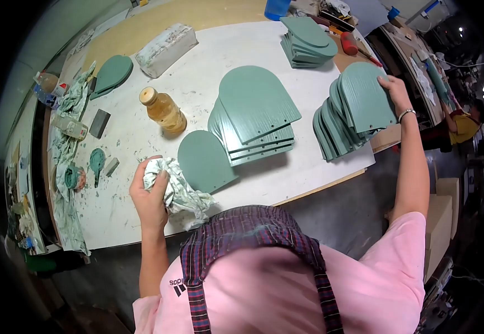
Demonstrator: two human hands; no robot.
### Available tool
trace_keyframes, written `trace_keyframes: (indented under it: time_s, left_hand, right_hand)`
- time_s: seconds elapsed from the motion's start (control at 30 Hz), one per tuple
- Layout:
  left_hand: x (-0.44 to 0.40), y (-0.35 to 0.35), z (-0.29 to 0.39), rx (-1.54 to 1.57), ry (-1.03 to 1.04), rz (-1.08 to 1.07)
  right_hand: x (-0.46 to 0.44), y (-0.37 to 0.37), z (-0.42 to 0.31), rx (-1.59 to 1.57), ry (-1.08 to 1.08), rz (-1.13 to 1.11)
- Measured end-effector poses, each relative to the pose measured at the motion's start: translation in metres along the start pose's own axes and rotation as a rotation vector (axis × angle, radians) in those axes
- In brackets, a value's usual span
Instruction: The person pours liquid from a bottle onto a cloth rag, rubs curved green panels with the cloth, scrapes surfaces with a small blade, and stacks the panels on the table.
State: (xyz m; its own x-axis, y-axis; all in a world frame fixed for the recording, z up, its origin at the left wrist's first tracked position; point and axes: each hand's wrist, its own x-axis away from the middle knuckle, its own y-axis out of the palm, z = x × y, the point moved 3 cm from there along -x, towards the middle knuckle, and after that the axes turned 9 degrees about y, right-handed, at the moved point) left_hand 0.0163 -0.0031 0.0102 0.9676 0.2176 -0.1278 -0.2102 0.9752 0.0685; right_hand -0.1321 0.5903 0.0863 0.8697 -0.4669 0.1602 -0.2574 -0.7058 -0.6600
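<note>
My left hand (150, 196) is closed round a crumpled white rag (179, 189) with green smears. Part of the rag lies over the lower edge of a single green round-topped panel (204, 161) on the table. At the right, my right hand (396, 93) grips the edge of the top green panel (367, 97) on a fanned stack (331, 131). Between my hands sits another stack of green panels (257, 104), glossy, with small holes along the straight edge.
An amber bottle (164, 111) stands left of the middle stack, near a wrapped white block (166, 50). More green panels (308, 44) are piled at the back right, by a red-handled tool (359, 47). Stained cloth (66, 150) lines the left edge. A person (464, 125) is far right.
</note>
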Motion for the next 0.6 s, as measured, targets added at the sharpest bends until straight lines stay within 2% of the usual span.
trace_keyframes:
  time_s: [0.03,0.07,0.1,0.17,0.2,0.23,0.3,0.37,0.4,0.43,0.5,0.53,0.6]
  left_hand:
    - [0.000,0.001,0.000,0.000,0.001,0.006]
    - [0.000,0.002,0.000,-0.063,0.008,-0.048]
    - [0.000,0.001,0.000,-0.132,0.014,-0.096]
    - [0.000,0.000,-0.001,-0.171,0.017,-0.085]
    - [0.001,-0.001,-0.006,-0.158,-0.020,-0.078]
    - [0.002,-0.002,-0.011,-0.144,-0.057,-0.072]
    - [0.004,0.000,-0.019,-0.191,-0.053,-0.061]
    - [0.006,0.007,-0.026,-0.054,-0.135,-0.086]
    - [0.006,0.009,-0.029,-0.061,-0.145,-0.127]
    - [0.005,0.012,-0.025,-0.061,-0.144,-0.130]
    - [0.003,0.018,-0.012,-0.070,-0.112,-0.209]
    - [0.001,0.016,-0.010,-0.112,-0.078,-0.217]
    - [-0.005,0.012,-0.001,-0.150,-0.018,-0.192]
  right_hand:
    - [-0.015,-0.001,0.014,0.086,0.018,0.016]
    - [-0.047,-0.006,0.038,0.348,-0.098,0.152]
    - [-0.042,0.002,0.031,0.347,-0.108,0.139]
    - [0.010,0.024,-0.013,0.134,-0.422,0.295]
    - [0.043,0.040,-0.039,0.008,-0.367,0.196]
    - [0.070,0.060,-0.053,-0.090,-0.413,0.045]
    - [0.106,0.116,-0.061,-0.050,-0.466,-0.158]
    - [0.122,0.163,-0.066,0.274,-0.356,-0.247]
    - [0.112,0.184,-0.056,0.318,-0.372,-0.297]
    - [0.106,0.198,-0.052,0.124,-0.221,-0.491]
    - [0.090,0.206,-0.043,0.020,-0.020,-0.569]
    - [0.090,0.203,-0.040,0.020,-0.027,-0.568]
    - [0.097,0.195,-0.047,-0.437,0.071,-0.681]
